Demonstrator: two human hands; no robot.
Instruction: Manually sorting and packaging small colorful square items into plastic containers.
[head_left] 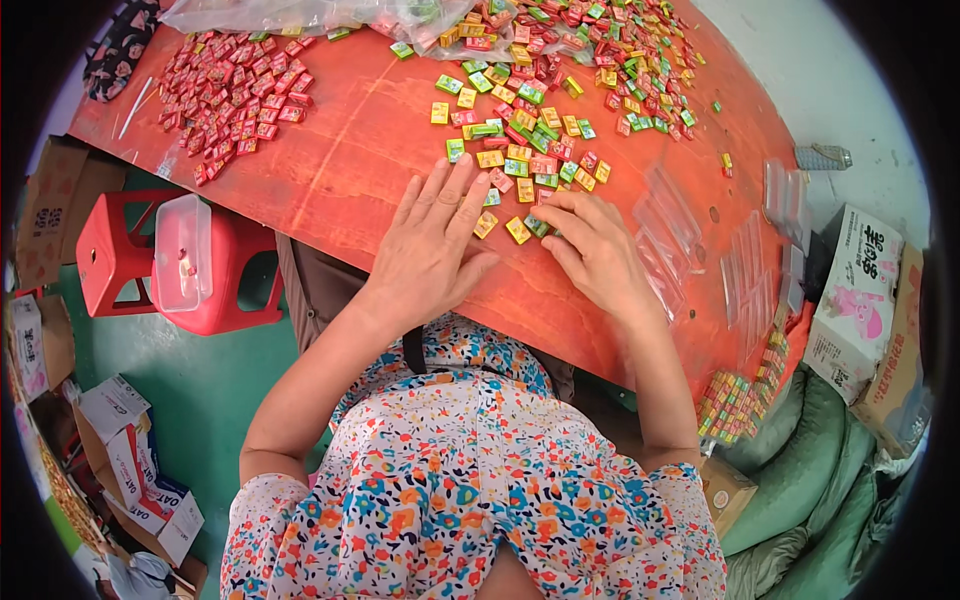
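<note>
My left hand (430, 240) lies palm down over the near part of the red table (350, 190), its fingers stretched out. Its fingertips are beside a loose spread of small red, yellow and green boxes (518, 167). My right hand (600, 250) reaches into the near edge of that spread, fingers curved and the thumb apart from them. A green box (537, 227) sits at its thumb and forefinger, and I see no firm grip on it. A yellow box (517, 230) lies between my two hands.
A pile of red boxes (235, 95) lies far left, a larger mixed heap (640, 55) far right. Clear plastic trays (665, 235) rest at right, near packed rows of boxes (730, 405). A red stool (225, 290) holding a clear container (183, 250) stands left; cartons (860, 300) stand right.
</note>
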